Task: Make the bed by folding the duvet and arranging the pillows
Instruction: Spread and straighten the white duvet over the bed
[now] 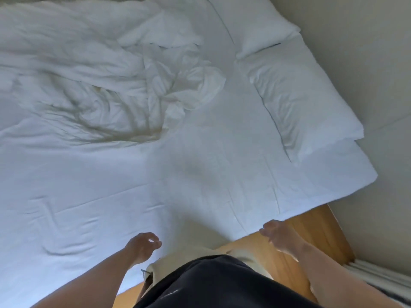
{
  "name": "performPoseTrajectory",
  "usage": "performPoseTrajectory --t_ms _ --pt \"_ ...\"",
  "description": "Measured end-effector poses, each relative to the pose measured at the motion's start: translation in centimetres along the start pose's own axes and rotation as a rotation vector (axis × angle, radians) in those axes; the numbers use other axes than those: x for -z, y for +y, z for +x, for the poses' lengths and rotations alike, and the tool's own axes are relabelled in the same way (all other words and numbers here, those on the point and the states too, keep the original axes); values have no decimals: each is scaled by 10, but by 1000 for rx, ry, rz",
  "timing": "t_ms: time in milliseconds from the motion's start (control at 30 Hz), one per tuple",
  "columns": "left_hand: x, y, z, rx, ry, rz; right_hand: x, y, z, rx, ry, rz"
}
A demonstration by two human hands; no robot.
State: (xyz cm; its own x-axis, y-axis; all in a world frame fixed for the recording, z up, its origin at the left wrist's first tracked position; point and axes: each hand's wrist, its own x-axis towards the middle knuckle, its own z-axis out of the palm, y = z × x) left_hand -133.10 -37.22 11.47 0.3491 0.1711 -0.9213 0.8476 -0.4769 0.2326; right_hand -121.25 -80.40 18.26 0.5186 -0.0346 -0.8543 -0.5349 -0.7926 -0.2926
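A white duvet (93,85) lies crumpled in a heap across the far left of the bed. Two white pillows line the right side by the wall: the nearer pillow (304,101) and the farther pillow (251,23). The white sheet (155,174) covers the mattress in front of me. My left hand (142,246) hovers over the sheet near the bed's edge, fingers loosely curled, holding nothing. Over the near right edge of the bed, my right hand (279,237) has loosely bent fingers and holds nothing.
A wooden bed frame (311,225) shows along the near edge and right corner. A pale wall (367,52) runs close along the right side. My dark top and beige trousers fill the bottom centre. A striped fabric shows at the bottom right.
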Motion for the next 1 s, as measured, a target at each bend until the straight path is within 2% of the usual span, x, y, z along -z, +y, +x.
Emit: performPoseTrajectory --t_ms 67,133,200,333,433,600,833,1000 --pt "17 26 6 2 25 -2 16 -39 13 -27 49 -140" --pt "37 51 19 -3 56 -6 38 -81 23 18 -14 -159" --pt "53 80 24 0 83 -36 53 -118 42 29 -1 -279" --pt "85 148 41 -29 164 -24 87 -179 103 163 1 -488" --pt "109 203 66 -92 258 65 108 -230 157 222 29 -512" --pt "146 290 133 -156 473 2 128 -309 255 357 28 -603" --pt "197 384 252 -235 712 82 118 -411 388 614 123 -797" --pt "210 412 338 -254 764 63 120 -482 474 844 326 -1039"
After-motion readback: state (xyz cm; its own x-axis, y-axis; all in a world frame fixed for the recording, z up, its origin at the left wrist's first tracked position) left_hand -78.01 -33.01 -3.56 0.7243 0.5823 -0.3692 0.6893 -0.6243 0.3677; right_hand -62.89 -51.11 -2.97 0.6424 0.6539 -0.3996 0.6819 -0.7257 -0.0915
